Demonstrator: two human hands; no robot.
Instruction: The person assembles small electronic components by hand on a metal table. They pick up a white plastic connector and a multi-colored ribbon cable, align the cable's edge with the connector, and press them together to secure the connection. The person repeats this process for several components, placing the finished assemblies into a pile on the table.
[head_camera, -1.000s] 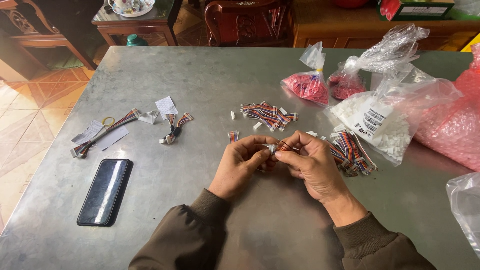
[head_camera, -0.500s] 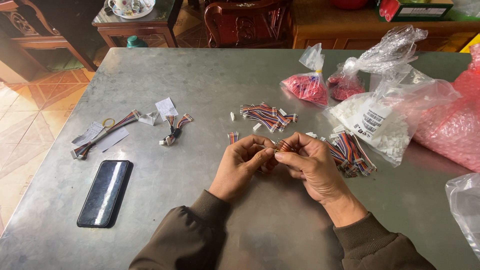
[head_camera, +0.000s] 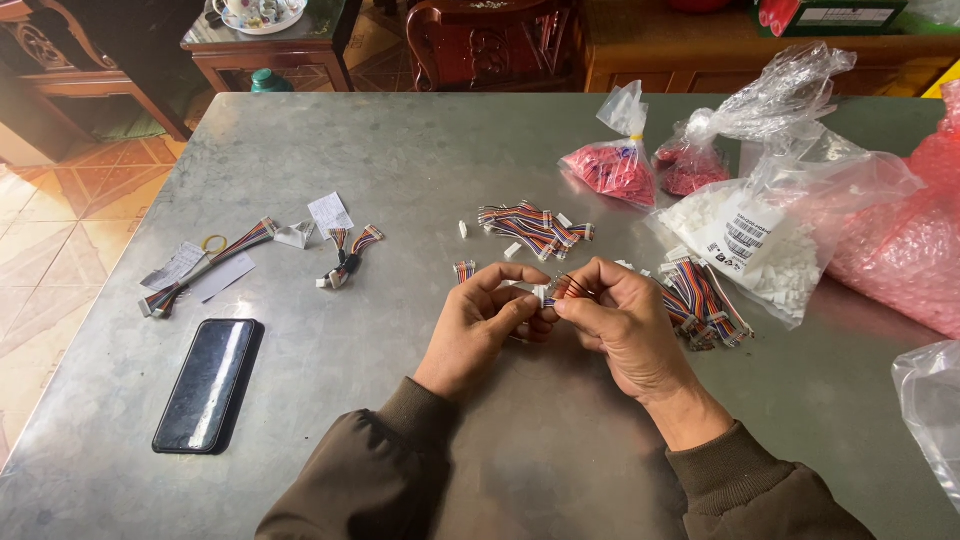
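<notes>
Centrally, both hands met just before the wire pile (head_camera: 530, 228): the left hand (head_camera: 480, 330) and right hand (head_camera: 620, 325) were pinched together on one small wire lead (head_camera: 556, 291). Its white connector pointed toward the left fingertips, wires running rightward; the phone (head_camera: 205, 384) lay well left.

Grey metal bench (head_camera: 330, 180), scuffed and dull, fills most of the view. Left of it, a tiled floor (head_camera: 50, 250) in orange and cream tiles, lit by daylight. Beyond the far edge, dark carved wooden chair (head_camera: 490, 45) at centre. Far left, a small dark wood side table (head_camera: 265, 50) with a tray of cups (head_camera: 255, 12) on top. Teal pot (head_camera: 270, 82) on the floor below it. Wooden cabinet (head_camera: 680, 55) along the back right.
</notes>
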